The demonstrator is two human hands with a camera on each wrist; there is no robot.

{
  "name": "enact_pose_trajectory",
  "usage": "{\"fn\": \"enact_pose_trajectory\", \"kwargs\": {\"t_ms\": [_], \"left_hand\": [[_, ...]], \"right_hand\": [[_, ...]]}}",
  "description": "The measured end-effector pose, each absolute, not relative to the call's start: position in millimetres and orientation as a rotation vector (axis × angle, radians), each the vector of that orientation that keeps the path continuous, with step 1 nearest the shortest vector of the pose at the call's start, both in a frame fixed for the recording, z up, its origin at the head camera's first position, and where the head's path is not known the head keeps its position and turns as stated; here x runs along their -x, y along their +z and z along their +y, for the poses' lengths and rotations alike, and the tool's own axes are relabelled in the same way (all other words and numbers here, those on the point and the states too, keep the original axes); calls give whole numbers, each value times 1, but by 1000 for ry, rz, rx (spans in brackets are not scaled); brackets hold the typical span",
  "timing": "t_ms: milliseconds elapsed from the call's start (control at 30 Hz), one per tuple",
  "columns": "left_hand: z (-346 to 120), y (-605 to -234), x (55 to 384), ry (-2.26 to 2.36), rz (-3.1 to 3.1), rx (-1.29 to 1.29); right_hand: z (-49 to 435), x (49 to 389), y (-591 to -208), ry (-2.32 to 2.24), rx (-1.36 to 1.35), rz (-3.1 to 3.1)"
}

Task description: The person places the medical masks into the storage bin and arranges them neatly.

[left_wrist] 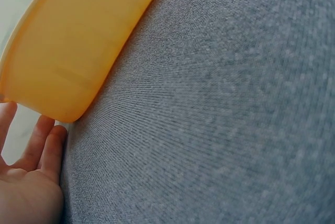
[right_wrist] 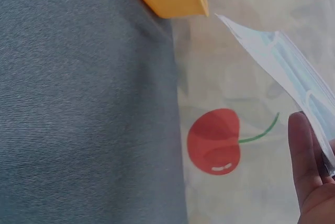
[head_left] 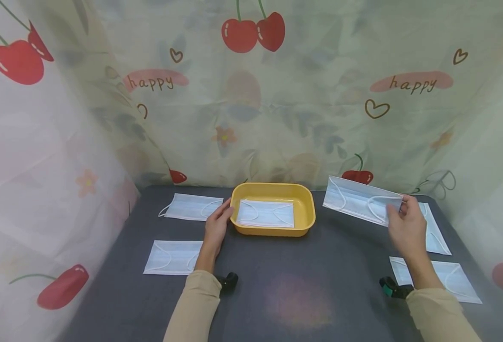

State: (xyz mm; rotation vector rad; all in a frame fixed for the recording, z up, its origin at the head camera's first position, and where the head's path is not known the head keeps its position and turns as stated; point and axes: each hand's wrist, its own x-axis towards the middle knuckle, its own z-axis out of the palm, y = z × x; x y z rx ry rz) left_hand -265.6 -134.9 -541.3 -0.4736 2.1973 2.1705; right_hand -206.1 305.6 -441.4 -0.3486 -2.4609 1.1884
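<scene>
A yellow plastic basin (head_left: 272, 232) stands at the back middle of the table, with a light blue face mask (head_left: 266, 213) lying flat inside. Against the basin's left end rests my left hand (head_left: 218, 228); in the left wrist view its fingers (left_wrist: 39, 143) are extended and touch the end wall. My right hand (head_left: 408, 227) pinches another face mask (head_left: 358, 199) by its right end. That mask is in the air to the right of the basin, tilted, its ear loops showing. The right wrist view shows the pinched mask (right_wrist: 293, 72) from the side.
Two masks lie on the left of the table, a back one (head_left: 193, 207) and a front one (head_left: 172, 257). On the right lie a partly covered mask (head_left: 437, 235) and a front mask (head_left: 458, 280) under the right wrist. A printed curtain (head_left: 302, 95) hangs behind the dark table (head_left: 268, 270).
</scene>
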Motion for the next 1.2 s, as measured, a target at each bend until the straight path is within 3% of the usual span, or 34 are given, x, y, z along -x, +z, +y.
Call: {"fn": "enact_pose_trajectory", "kwargs": {"t_ms": [1200], "left_hand": [[-134,-540,263,2200,2207,436]], "right_hand": [[264,230,-402,1437,146,-2502]]}}
